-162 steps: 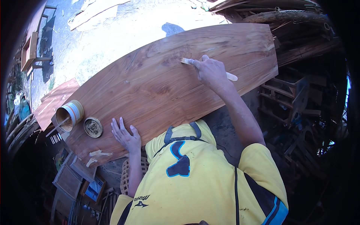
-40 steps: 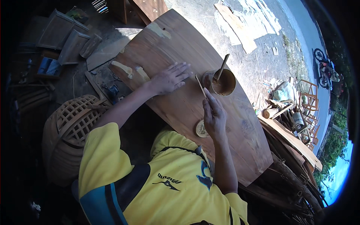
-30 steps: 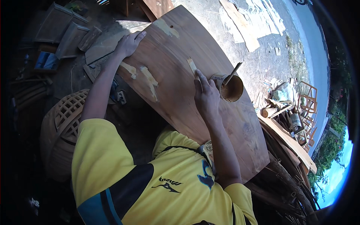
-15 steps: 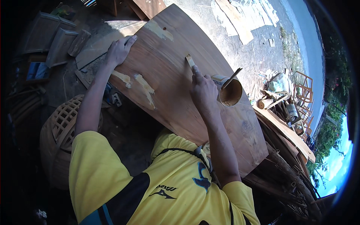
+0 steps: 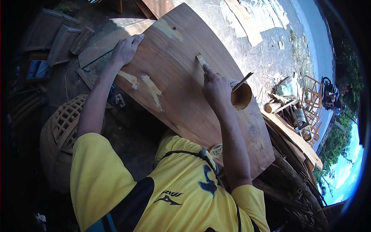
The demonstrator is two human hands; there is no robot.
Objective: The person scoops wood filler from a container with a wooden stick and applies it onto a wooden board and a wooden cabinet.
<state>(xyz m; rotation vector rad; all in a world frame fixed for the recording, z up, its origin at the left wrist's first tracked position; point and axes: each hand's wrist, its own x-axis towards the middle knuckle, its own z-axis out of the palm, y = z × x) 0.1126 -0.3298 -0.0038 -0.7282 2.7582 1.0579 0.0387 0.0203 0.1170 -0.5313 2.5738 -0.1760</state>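
A broad brown wooden board [image 5: 181, 92] lies before me, with pale filler patches [image 5: 151, 91] along its left side. My left hand [image 5: 127, 50] is closed over the board's left edge, its fingertips near the top surface. In my right hand [image 5: 217, 91] is a narrow putty knife [image 5: 200, 59], its blade touching or just above the middle of the board. Just right of that hand stands an open can [image 5: 241, 97], partly hidden by it, with a thin stick [image 5: 243, 80] leaning out. A round lid-like container [image 5: 216, 150] sits at the board's near edge.
A woven basket-like frame [image 5: 67, 123] stands at the lower left, below wooden panels [image 5: 63, 44]. Scrap wood and chair frames [image 5: 313, 92] are piled at right, beside long planks [image 5: 293, 133]. Pale sheets [image 5: 255, 19] lie on the ground beyond the board.
The view has shifted slightly. My right hand, still on the putty knife, has moved a little right and covers more of the can. A motorcycle has appeared on the road at far right.
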